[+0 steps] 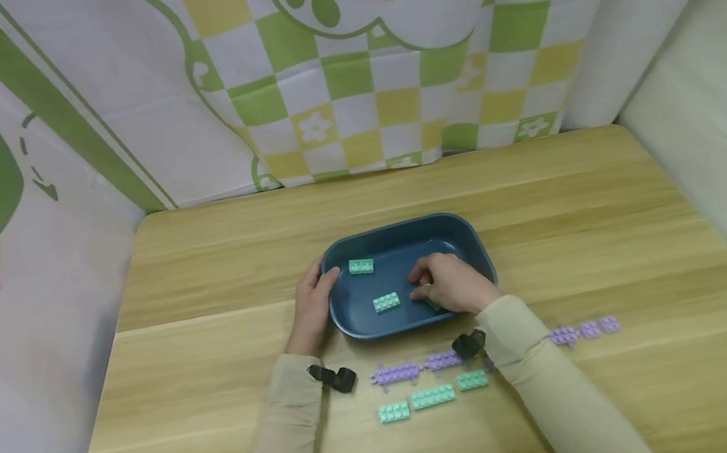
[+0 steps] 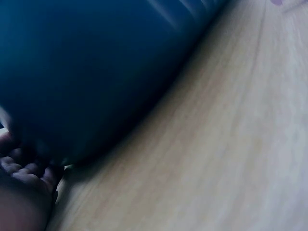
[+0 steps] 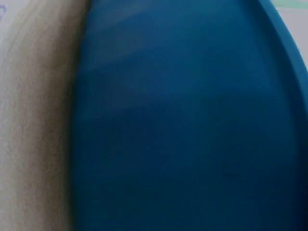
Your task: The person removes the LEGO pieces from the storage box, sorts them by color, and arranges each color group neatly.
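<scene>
My left hand (image 1: 308,308) grips the left end of a dark blue tray (image 1: 400,227), its thumb over the rim. From the left wrist, the tray's outer wall (image 2: 96,72) fills much of the picture, with curled fingers (image 2: 29,171) against it at lower left. Inside the tray, toward its right, is my right hand (image 1: 456,283) with thumb and index finger bent toward each other. A dark green piece (image 1: 432,303) shows partly from under that hand; whether it is pinched I cannot tell. Two mint-green toy bricks, one at the back (image 1: 361,266) and one nearer (image 1: 387,302), lie left of the fingers.
In front of the tray runs a row of purple bricks (image 1: 395,374), partly hidden by the right wrist. Nearer stand three green bricks, a left one (image 1: 394,412), a long middle one (image 1: 433,397) and a right one (image 1: 472,380). A patterned curtain (image 1: 351,92) hangs behind the wooden table (image 1: 208,244).
</scene>
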